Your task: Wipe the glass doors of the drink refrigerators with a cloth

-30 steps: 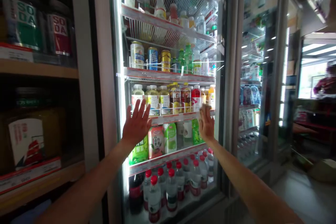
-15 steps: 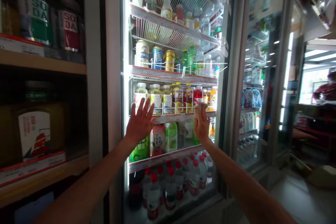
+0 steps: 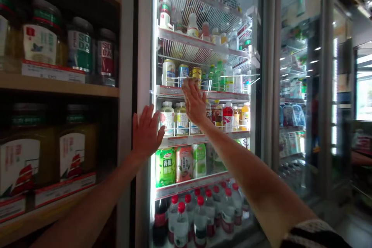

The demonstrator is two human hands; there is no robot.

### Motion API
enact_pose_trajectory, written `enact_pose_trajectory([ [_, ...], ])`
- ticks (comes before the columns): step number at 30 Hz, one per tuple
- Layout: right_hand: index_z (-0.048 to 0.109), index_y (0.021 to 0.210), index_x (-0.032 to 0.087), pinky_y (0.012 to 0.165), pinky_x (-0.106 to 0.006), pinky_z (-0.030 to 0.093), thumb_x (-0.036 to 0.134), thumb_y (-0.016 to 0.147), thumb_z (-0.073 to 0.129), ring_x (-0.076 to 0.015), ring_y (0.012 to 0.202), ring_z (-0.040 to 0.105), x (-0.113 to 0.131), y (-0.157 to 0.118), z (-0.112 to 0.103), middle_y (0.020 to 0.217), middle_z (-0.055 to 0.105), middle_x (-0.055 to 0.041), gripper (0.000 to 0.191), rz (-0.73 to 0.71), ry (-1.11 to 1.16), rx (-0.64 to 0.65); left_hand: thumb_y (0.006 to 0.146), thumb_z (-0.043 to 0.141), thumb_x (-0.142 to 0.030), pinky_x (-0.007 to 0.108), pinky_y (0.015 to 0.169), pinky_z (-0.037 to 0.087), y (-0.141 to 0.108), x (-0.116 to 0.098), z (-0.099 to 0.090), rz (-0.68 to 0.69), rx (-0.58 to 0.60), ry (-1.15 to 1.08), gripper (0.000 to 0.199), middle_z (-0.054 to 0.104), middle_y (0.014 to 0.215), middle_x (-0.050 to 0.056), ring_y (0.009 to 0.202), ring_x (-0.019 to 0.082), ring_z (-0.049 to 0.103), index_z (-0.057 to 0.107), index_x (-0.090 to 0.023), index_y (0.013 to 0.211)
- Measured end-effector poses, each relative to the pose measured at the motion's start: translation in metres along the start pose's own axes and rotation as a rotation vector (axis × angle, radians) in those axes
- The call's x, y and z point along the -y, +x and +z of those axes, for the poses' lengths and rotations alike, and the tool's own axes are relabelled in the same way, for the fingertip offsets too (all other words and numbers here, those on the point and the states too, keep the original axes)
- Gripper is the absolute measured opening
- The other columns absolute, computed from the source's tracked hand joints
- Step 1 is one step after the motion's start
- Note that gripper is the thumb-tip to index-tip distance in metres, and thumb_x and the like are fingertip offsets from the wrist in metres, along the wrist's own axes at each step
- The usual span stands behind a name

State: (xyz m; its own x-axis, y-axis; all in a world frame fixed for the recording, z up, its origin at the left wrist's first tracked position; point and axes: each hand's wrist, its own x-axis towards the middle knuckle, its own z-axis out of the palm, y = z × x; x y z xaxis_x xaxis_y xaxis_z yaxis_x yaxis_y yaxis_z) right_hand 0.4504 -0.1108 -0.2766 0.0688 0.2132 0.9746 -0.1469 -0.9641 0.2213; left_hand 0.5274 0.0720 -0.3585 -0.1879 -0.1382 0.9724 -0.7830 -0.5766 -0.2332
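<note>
My left hand point(image 3: 146, 131) is raised with its fingers spread, in front of the left frame of a lit drinks fridge. Nothing is in it. My right hand point(image 3: 193, 100) is up before the fridge's middle, fingers stretched out and holding nothing. It partly covers the front edge of the can shelf point(image 3: 226, 95) and some bottles below. Near its fingertips are a blue can point(image 3: 183, 73) and a gold can point(image 3: 197, 74). A green carton-like bottle point(image 3: 165, 166) and a pink one point(image 3: 184, 164) stand lower down.
Wooden shelves point(image 3: 58, 85) at the left hold large jars and a green-labelled soda bottle point(image 3: 80, 44). Red-capped bottles point(image 3: 200, 221) fill the fridge bottom. Another glass-fronted fridge point(image 3: 293, 85) stands to the right.
My right hand has moved left and up across the fridge front. My left hand has shifted slightly left, onto the view of the frame. The view has turned left, showing more jars.
</note>
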Motion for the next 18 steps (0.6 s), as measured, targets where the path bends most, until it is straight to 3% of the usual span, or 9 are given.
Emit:
enact_pose_trajectory([
  [1, 0.016, 0.148, 0.027, 0.114, -0.056, 0.009, 0.012, 0.084, 0.039, -0.0232, 0.144, 0.013, 0.007, 0.003, 0.001, 0.154, 0.023, -0.0031, 0.069, -0.024, 0.009, 0.023, 0.089, 0.043, -0.033, 0.053, 0.113, 0.016, 0.001, 0.005, -0.003, -0.025, -0.002, -0.001, 0.053, 0.035, 0.147, 0.014, 0.139, 0.026, 0.026, 0.034, -0.019, 0.139],
  [3, 0.019, 0.147, 0.026, 0.115, -0.054, 0.005, 0.011, 0.082, 0.042, -0.0219, 0.145, 0.009, 0.028, -0.017, 0.002, 0.155, 0.021, -0.0025, 0.070, -0.147, 0.009, 0.119, 0.089, 0.042, -0.034, 0.053, 0.113, 0.015, 0.000, 0.011, -0.008, -0.044, -0.003, -0.002, 0.054, 0.035, 0.147, 0.015, 0.139, 0.027, 0.027, 0.033, -0.019, 0.140],
  [6, 0.026, 0.145, 0.023, 0.117, -0.048, 0.000, 0.010, 0.080, 0.044, -0.0199, 0.145, 0.002, 0.056, -0.089, -0.004, 0.155, 0.022, -0.0021, 0.069, -0.452, 0.003, 0.279, 0.089, 0.042, -0.033, 0.051, 0.113, 0.016, -0.007, 0.017, -0.016, -0.006, 0.002, 0.014, 0.053, 0.036, 0.146, 0.015, 0.138, 0.026, 0.028, 0.033, -0.018, 0.140],
  [8, 0.031, 0.143, 0.025, 0.118, -0.046, -0.002, 0.014, 0.083, 0.044, -0.0180, 0.145, 0.002, 0.061, -0.128, -0.009, 0.154, 0.024, 0.0011, 0.063, -0.670, 0.031, 0.349, 0.089, 0.042, -0.031, 0.049, 0.113, 0.018, -0.011, 0.019, -0.020, 0.047, 0.011, 0.037, 0.052, 0.038, 0.145, 0.015, 0.138, 0.026, 0.029, 0.034, -0.018, 0.139],
  [10, 0.033, 0.142, 0.029, 0.118, -0.045, -0.001, 0.016, 0.085, 0.043, -0.0151, 0.145, 0.005, 0.055, -0.138, -0.012, 0.152, 0.028, 0.0045, 0.059, -0.792, 0.052, 0.383, 0.089, 0.042, -0.030, 0.048, 0.112, 0.019, -0.012, 0.020, -0.023, 0.081, 0.012, 0.058, 0.050, 0.040, 0.144, 0.015, 0.138, 0.025, 0.030, 0.036, -0.018, 0.137],
  [12, 0.031, 0.142, 0.032, 0.118, -0.047, 0.001, 0.016, 0.086, 0.042, -0.0144, 0.144, 0.009, 0.044, -0.119, -0.014, 0.152, 0.029, 0.0044, 0.059, -0.720, 0.036, 0.374, 0.090, 0.042, -0.030, 0.048, 0.112, 0.020, -0.011, 0.019, -0.024, 0.078, 0.009, 0.062, 0.050, 0.039, 0.144, 0.015, 0.138, 0.025, 0.030, 0.035, -0.019, 0.138],
  [15, 0.028, 0.144, 0.029, 0.116, -0.051, 0.002, 0.016, 0.086, 0.042, -0.0189, 0.145, 0.009, 0.033, -0.081, -0.012, 0.154, 0.024, -0.0004, 0.061, -0.356, -0.034, 0.290, 0.090, 0.042, -0.032, 0.050, 0.112, 0.018, -0.010, 0.015, -0.022, 0.045, 0.023, 0.032, 0.054, 0.035, 0.147, 0.014, 0.139, 0.026, 0.027, 0.030, -0.021, 0.141],
  [17, 0.027, 0.145, 0.027, 0.116, -0.053, 0.003, 0.016, 0.085, 0.044, -0.0212, 0.145, 0.007, 0.035, -0.080, -0.012, 0.155, 0.022, -0.0024, 0.063, -0.242, -0.055, 0.271, 0.090, 0.042, -0.032, 0.050, 0.113, 0.017, -0.014, 0.011, -0.020, 0.032, 0.041, 0.011, 0.055, 0.033, 0.149, 0.012, 0.139, 0.025, 0.027, 0.028, -0.022, 0.142],
  [18, 0.027, 0.145, 0.026, 0.115, -0.053, 0.004, 0.016, 0.085, 0.045, -0.0218, 0.145, 0.007, 0.038, -0.091, -0.013, 0.154, 0.022, -0.0028, 0.063, -0.270, -0.047, 0.290, 0.090, 0.042, -0.032, 0.050, 0.113, 0.017, -0.016, 0.009, -0.019, 0.030, 0.050, 0.008, 0.055, 0.033, 0.148, 0.012, 0.139, 0.025, 0.027, 0.028, -0.022, 0.142],
])
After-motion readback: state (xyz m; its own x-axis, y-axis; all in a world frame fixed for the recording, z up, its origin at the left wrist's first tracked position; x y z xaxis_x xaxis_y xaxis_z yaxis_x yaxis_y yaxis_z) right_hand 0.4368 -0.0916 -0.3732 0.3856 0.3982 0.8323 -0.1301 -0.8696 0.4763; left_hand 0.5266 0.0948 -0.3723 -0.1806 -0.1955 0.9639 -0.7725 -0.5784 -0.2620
